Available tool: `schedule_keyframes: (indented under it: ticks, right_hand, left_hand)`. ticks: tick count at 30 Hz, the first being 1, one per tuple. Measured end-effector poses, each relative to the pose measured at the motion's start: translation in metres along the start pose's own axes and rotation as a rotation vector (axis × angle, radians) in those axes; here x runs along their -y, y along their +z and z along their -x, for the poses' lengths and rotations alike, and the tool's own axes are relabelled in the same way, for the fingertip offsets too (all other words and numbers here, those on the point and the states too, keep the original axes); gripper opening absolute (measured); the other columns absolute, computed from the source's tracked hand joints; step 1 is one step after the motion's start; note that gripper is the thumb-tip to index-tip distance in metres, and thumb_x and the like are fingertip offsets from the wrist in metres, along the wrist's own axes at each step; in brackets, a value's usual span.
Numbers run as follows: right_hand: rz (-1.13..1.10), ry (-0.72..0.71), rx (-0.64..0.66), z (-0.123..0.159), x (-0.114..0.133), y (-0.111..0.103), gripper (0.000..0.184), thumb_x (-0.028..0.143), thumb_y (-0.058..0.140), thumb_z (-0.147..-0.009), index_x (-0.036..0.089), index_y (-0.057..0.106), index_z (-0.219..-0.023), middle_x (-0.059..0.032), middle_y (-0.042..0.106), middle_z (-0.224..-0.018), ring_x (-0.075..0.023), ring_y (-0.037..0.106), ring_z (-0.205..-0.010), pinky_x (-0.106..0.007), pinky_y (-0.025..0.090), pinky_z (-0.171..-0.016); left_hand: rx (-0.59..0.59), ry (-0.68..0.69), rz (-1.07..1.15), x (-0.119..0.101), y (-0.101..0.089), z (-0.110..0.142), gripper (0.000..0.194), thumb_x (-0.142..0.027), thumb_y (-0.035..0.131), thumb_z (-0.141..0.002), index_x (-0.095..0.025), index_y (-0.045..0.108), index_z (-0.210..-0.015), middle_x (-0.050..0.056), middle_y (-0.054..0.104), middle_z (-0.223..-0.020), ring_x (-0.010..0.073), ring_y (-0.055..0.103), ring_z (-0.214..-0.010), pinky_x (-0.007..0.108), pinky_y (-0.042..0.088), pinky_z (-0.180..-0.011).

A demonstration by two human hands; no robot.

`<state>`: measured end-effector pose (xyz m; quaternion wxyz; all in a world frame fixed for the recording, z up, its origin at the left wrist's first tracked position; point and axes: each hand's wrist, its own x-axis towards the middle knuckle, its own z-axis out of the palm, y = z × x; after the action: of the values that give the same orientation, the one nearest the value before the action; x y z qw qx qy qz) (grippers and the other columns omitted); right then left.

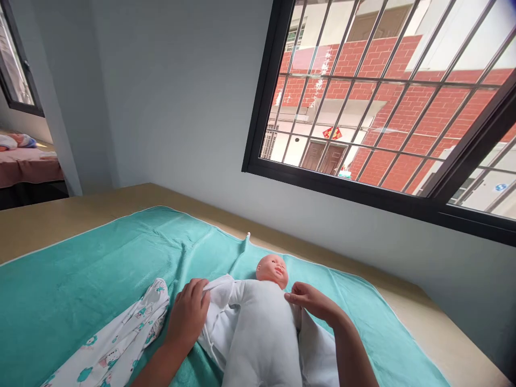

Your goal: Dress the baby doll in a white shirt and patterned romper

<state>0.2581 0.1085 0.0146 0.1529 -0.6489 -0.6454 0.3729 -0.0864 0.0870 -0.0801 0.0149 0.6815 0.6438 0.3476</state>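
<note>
A baby doll point(262, 328) with a pink plastic head and a stuffed white body lies on its back on a teal blanket point(121, 247). Spread open under and beside it is a white baby garment point(318, 349). My left hand point(188, 312) is closed on the garment's cloth at the doll's arm, on the left of the picture. On the other side, my right hand point(312, 301) has its fingers pinched together at the cloth by the doll's shoulder; the fingertips are partly hidden. A printed white baby garment point(116, 344) lies left of my left hand.
The blanket covers much of a light wooden surface point(403, 301), which runs along a grey wall point(181, 107). A barred window point(363, 107) with a dark frame is above at the right. At the far left, a pink-covered bed point(30, 166) shows beyond the wall's corner.
</note>
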Motion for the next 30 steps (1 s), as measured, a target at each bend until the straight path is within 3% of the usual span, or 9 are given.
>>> schedule_keyframes:
  ticks: [3, 4, 6, 8, 11, 15, 20, 25, 30]
  right_hand:
    - [0.407, 0.088, -0.272, 0.017, 0.036, 0.002, 0.032, 0.050, 0.056, -0.083, 0.021, 0.046, -0.071, -0.0003, 0.056, -0.069, -0.0161, 0.044, -0.062, -0.029, 0.029, -0.057]
    - [0.452, 0.062, -0.352, 0.021, 0.050, 0.010, 0.029, 0.047, 0.052, -0.086, 0.021, 0.049, -0.074, -0.0024, 0.061, -0.074, -0.0182, 0.049, -0.066, -0.031, 0.033, -0.060]
    - [0.426, -0.132, -0.413, 0.025, 0.076, 0.037, 0.021, 0.040, 0.048, -0.089, 0.021, 0.057, -0.085, -0.0050, 0.067, -0.095, -0.0208, 0.058, -0.083, -0.032, 0.042, -0.071]
    - [0.463, -0.353, -0.303, 0.021, 0.095, 0.067, 0.020, 0.034, 0.057, -0.083, 0.022, 0.063, -0.098, -0.0054, 0.068, -0.110, -0.0227, 0.061, -0.100, -0.033, 0.044, -0.086]
    - [0.685, -0.429, -0.145, 0.002, 0.113, 0.101, 0.035, 0.031, 0.065, -0.076, 0.020, 0.066, -0.109, -0.0091, 0.068, -0.116, -0.0286, 0.061, -0.110, -0.040, 0.045, -0.096]
    - [0.871, -0.429, -0.037, -0.031, 0.124, 0.117, 0.039, 0.027, 0.074, -0.064, 0.019, 0.071, -0.102, -0.0122, 0.072, -0.106, -0.0333, 0.067, -0.095, -0.040, 0.051, -0.080]
    - [1.005, -0.404, -0.001, -0.052, 0.130, 0.136, 0.054, 0.024, 0.078, -0.054, 0.016, 0.066, -0.107, -0.0146, 0.074, -0.097, -0.0337, 0.070, -0.078, -0.039, 0.052, -0.066]
    - [1.020, -0.454, -0.071, -0.043, 0.126, 0.132, 0.050, 0.025, 0.074, -0.062, 0.016, 0.062, -0.110, -0.0134, 0.074, -0.095, -0.0319, 0.069, -0.078, -0.038, 0.050, -0.066]
    - [1.040, -0.507, -0.126, -0.022, 0.121, 0.086, 0.026, 0.031, 0.069, -0.072, 0.019, 0.063, -0.094, -0.0078, 0.071, -0.090, -0.0279, 0.066, -0.077, -0.037, 0.048, -0.068]
  left_hand:
    - [0.102, -0.072, -0.034, -0.007, -0.002, 0.001, 0.042, -0.043, 0.050, -0.094, -0.017, 0.056, -0.125, 0.010, 0.065, -0.120, 0.0268, 0.060, -0.112, 0.040, 0.046, -0.093]
    - [0.146, -0.058, -0.029, -0.010, -0.003, 0.001, 0.041, -0.044, 0.051, -0.093, -0.019, 0.057, -0.124, 0.009, 0.066, -0.118, 0.0266, 0.060, -0.112, 0.041, 0.045, -0.095]
    - [0.201, -0.003, -0.013, -0.015, -0.005, 0.001, 0.030, -0.037, 0.052, -0.093, -0.022, 0.061, -0.117, 0.006, 0.069, -0.114, 0.0246, 0.062, -0.109, 0.041, 0.043, -0.096]
    - [0.200, 0.035, -0.011, -0.016, -0.005, 0.001, 0.020, -0.028, 0.051, -0.094, -0.023, 0.064, -0.108, 0.005, 0.070, -0.110, 0.0227, 0.063, -0.105, 0.038, 0.044, -0.093]
    - [0.163, 0.071, -0.034, -0.012, 0.001, 0.001, 0.019, -0.023, 0.046, -0.096, -0.023, 0.065, -0.098, 0.003, 0.071, -0.101, 0.0205, 0.065, -0.095, 0.034, 0.045, -0.086]
    - [0.125, 0.126, -0.109, -0.001, 0.013, -0.001, 0.033, -0.020, 0.034, -0.100, -0.024, 0.066, -0.095, 0.003, 0.072, -0.095, 0.0189, 0.067, -0.090, 0.030, 0.046, -0.081]
    - [0.174, 0.100, -0.134, 0.002, 0.019, -0.003, 0.038, -0.017, 0.029, -0.100, -0.024, 0.066, -0.105, 0.005, 0.072, -0.111, 0.0198, 0.067, -0.103, 0.030, 0.045, -0.087]
    - [0.277, -0.040, -0.037, 0.001, 0.010, -0.009, 0.039, -0.018, 0.022, -0.101, -0.020, 0.060, -0.105, 0.008, 0.073, -0.104, 0.0196, 0.068, -0.102, 0.027, 0.045, -0.082]
    - [0.343, -0.189, 0.165, 0.007, 0.001, -0.014, 0.035, -0.024, 0.017, -0.101, -0.025, 0.050, -0.091, 0.005, 0.073, -0.101, 0.0169, 0.070, -0.093, 0.024, 0.045, -0.071]
